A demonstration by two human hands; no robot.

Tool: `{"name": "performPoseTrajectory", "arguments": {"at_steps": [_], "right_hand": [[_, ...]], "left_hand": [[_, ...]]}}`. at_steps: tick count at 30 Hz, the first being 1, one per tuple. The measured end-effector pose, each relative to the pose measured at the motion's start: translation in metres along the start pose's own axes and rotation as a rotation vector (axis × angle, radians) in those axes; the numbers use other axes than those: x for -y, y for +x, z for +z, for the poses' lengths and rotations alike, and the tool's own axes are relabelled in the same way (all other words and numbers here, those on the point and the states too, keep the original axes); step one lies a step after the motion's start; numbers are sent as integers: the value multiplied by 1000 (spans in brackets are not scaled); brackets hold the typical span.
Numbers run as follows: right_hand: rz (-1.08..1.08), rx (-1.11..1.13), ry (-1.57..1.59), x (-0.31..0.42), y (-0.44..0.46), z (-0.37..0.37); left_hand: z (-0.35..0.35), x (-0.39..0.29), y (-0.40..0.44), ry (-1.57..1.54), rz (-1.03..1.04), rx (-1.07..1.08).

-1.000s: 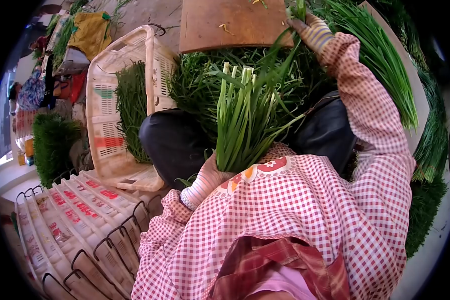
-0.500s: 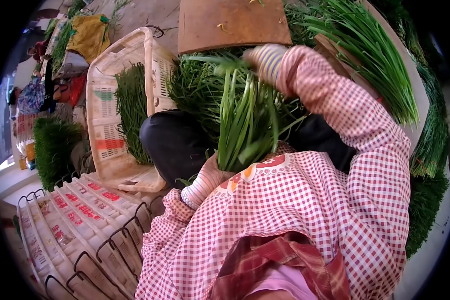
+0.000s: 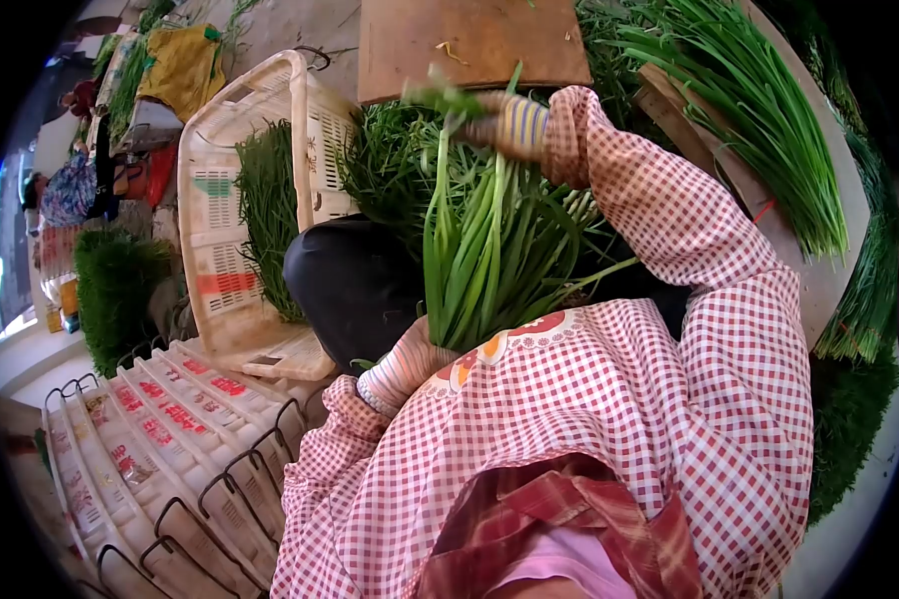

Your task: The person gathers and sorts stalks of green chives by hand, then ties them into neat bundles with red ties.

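Note:
My left hand (image 3: 412, 361), in a striped glove, is closed round the lower end of a bunch of garlic chives (image 3: 474, 255) close to my body. The long flat leaves fan upward over my lap. My right hand (image 3: 509, 124), also in a striped glove, is at the top of the bunch. Its fingers are blurred by motion but look closed on some leaves, with a smeared green tuft sticking out to their left. The left fingertips are partly hidden behind the leaves. Beneath the bunch lies a heap of loose greens (image 3: 385, 160).
Left of my knee, a white plastic crate (image 3: 242, 95) on its side holds greens (image 3: 267, 210). A wooden board (image 3: 469, 45) lies ahead. Chives (image 3: 759, 120) are piled at right. White packs (image 3: 160, 419) in a wire rack (image 3: 235, 484) stand at lower left.
My right hand has shifted slightly left at the top of the bunch, and a green tuft now shows past its fingers. The left hand keeps its hold, the leaves spreading a little.

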State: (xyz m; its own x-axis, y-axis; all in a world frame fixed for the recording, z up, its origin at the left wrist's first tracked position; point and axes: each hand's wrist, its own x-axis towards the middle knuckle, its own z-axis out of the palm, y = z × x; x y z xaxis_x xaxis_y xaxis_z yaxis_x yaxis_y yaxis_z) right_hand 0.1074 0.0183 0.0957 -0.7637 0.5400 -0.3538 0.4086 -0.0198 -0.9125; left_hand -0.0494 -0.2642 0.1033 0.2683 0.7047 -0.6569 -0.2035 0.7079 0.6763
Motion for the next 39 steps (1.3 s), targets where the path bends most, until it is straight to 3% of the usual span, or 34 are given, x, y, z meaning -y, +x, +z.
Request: {"name": "performPoseTrajectory", "arguments": {"at_steps": [6,9,11,12,13,16,18,19,20,22,23,24,26,27,29,32,35,37,39], "right_hand": [[32,-468,367,-30,12,-68],[-115,-68,117,-33,-31,-60],[26,197,-96,-22,-39,-38],[153,196,-248,-4,-41,-28],[138,138,-97,-21,-30,-23],[177,124,-82,-19,-24,-21],[88,-45,-262,-9,-31,-21],[160,-131,-487,-7,-20,-31],[66,-152,-695,-15,-11,-59],[-48,-529,-684,-38,-15,-106],[83,-629,-755,-33,-16,-115],[-40,-576,-709,-28,-19,-112],[-247,-341,-551,-21,-33,-84],[-337,-165,-441,-13,-37,-65],[-147,123,-412,19,-43,-28],[-37,143,-678,24,-35,3],[26,297,-536,28,-27,7],[-39,183,-318,12,-26,11],[-196,-35,-344,-1,-20,15]], "left_hand": [[1,-2,0,-21,-10,-26],[1,-2,2,-17,-13,-31],[2,-3,3,-18,-21,-38],[3,-3,2,-18,-24,-41],[4,-3,2,-19,-25,-45],[8,-5,0,-46,-31,-70],[10,-5,2,-70,-39,-87],[11,-5,2,-85,-42,-101],[3,4,7,-97,-74,-96],[-12,18,16,-125,-133,-85],[-18,24,20,-141,-161,-79],[-20,28,21,-505,-210,-114],[-16,28,20,-867,-269,-140],[-8,18,18,-635,-221,-171],[4,5,17,-399,-171,-199],[4,6,13,-188,-179,-248],[-6,19,13,-309,-112,-181],[7,3,5,-304,-91,-184],[2,-2,8,-202,-197,-193]]}}
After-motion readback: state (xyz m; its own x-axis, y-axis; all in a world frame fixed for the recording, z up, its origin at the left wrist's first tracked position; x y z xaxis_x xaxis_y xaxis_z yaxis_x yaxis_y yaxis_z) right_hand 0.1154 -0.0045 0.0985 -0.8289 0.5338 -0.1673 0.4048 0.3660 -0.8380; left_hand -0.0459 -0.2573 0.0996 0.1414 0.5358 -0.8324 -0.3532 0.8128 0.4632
